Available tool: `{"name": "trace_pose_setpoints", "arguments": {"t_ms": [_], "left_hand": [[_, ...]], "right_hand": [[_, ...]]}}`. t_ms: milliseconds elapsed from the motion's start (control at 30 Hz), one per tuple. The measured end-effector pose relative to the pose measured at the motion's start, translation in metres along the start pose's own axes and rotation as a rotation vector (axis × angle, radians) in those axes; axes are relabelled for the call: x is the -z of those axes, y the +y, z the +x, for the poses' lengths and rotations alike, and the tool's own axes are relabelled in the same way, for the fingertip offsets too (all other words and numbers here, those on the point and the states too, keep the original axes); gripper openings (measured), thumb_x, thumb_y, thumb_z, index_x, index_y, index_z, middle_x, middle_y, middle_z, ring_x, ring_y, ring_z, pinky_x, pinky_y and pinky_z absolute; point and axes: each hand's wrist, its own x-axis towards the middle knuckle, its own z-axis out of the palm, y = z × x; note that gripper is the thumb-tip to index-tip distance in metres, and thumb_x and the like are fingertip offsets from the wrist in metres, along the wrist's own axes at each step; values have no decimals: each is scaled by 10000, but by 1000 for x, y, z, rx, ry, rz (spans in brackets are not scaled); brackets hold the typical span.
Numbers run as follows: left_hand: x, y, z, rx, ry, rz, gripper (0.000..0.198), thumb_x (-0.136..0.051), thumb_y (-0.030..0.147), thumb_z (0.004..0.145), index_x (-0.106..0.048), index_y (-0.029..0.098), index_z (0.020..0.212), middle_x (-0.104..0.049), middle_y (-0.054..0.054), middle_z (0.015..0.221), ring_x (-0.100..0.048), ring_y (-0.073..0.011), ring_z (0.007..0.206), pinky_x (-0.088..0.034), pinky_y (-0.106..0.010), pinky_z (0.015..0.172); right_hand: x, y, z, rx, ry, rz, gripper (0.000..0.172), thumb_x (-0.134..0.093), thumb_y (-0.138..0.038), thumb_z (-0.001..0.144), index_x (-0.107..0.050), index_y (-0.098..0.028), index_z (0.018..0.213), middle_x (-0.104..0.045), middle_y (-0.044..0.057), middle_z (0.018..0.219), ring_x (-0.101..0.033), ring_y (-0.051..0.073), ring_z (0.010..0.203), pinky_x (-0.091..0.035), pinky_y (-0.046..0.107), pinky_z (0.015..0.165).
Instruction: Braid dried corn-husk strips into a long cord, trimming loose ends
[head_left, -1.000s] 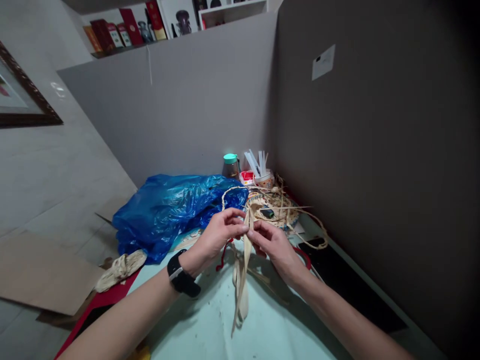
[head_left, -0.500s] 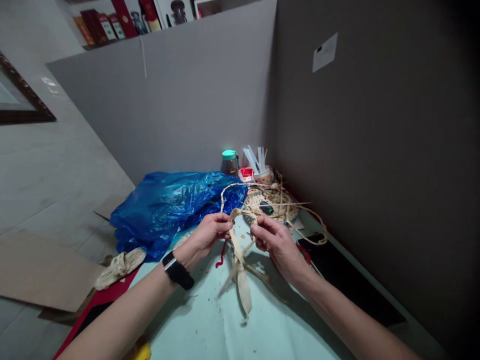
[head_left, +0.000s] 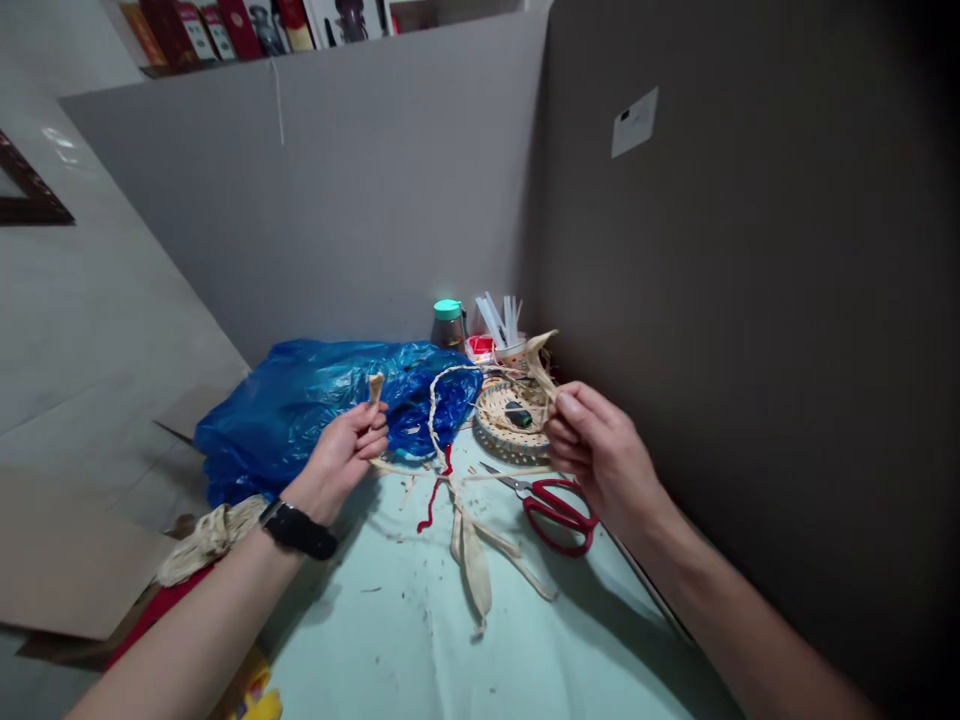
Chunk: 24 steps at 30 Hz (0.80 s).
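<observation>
My left hand (head_left: 349,445) is closed on one end of a pale husk strip, its tip poking up above the fingers. My right hand (head_left: 592,435) grips the other end, with a wide flap (head_left: 538,362) standing above it. Between the hands the strip runs nearly straight through a knot, from which loose husk tails (head_left: 474,575) hang toward me. A braided cord (head_left: 433,405) curves up behind the knot. Red yarn (head_left: 433,505) lies beside it. Red-handled scissors (head_left: 559,515) rest on the table just left of my right hand.
A blue plastic bag (head_left: 300,400) fills the back left. Behind the woven basket (head_left: 491,425) stand a green-lidded jar (head_left: 448,325) and a cup of white sticks (head_left: 512,350). A bundle of pale cord (head_left: 214,540) lies at the left edge. A grey partition (head_left: 375,200) rises behind.
My hands have moved far apart, left and right, drawing the strip out between them. The loop they held is gone from between them, and the scissors have come into view.
</observation>
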Motion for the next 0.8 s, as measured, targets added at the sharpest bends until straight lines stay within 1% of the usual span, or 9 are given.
{"name": "trace_pose_setpoints", "arguments": {"t_ms": [167,233,300,400,467,533,600,700,800], "left_hand": [[21,6,-3,-47,23,95,74,-516,103,828,-553,131,770,-444,57,509,-185,-1,312,-119,-134,312],[19,5,-8,-50,-9,236,48,-586,187,814,-581,140,805,-465,54,509,-208,-7,327,-122,-141,331],[10,4,-15,-85,-81,456,128,-611,268,808,-611,144,837,-494,45,526,-242,-18,357,-136,-150,359],[-17,1,-30,-177,-278,796,210,-566,332,835,-642,141,789,-547,22,564,-323,-46,420,-207,-175,409],[-36,-2,-41,-254,-447,950,231,-525,311,852,-641,147,739,-573,14,572,-440,-83,508,-302,-190,484],[-50,-6,-48,-335,-513,1072,243,-501,260,849,-605,150,658,-599,10,598,-492,-102,564,-357,-210,560],[-56,-8,-52,-365,-529,1182,240,-489,237,850,-591,156,647,-613,10,619,-513,-112,578,-368,-227,581],[-45,-7,-49,-448,-473,1284,192,-508,284,866,-633,172,772,-648,0,716,-548,-141,651,-387,-254,620],[-23,-1,-43,-705,-99,1347,172,-550,318,855,-658,191,899,-666,-40,906,-558,-201,860,-405,-310,758]], "right_hand": [[38,-43,3,398,345,-1047,160,-471,-307,906,-523,-200,798,-464,-7,638,-412,121,542,-300,251,514],[50,-52,5,477,395,-1515,114,-475,-251,886,-566,-183,874,-582,72,781,-523,201,703,-372,318,642],[52,-51,5,529,368,-1766,181,-479,-224,873,-569,-148,1011,-601,165,1029,-541,292,921,-388,401,783],[29,-34,1,593,61,-1717,346,-491,-265,896,-481,-138,1217,-514,186,1269,-478,304,1134,-374,410,908],[5,-17,-5,564,-307,-1575,328,-480,-298,920,-470,-174,1223,-555,138,1235,-516,250,1111,-400,343,881],[-17,-1,-10,484,-505,-1570,194,-444,-286,939,-539,-183,1074,-651,87,990,-607,217,868,-416,309,739],[-28,12,-11,401,-530,-1612,153,-423,-253,939,-559,-184,932,-652,45,791,-594,191,652,-355,286,583],[-25,22,-8,276,-431,-1599,133,-445,-224,906,-554,-186,839,-625,23,693,-553,168,564,-273,270,520],[-13,25,-5,196,-175,-1497,117,-453,-221,868,-528,-179,789,-565,6,611,-502,139,515,-258,257,517]]}}
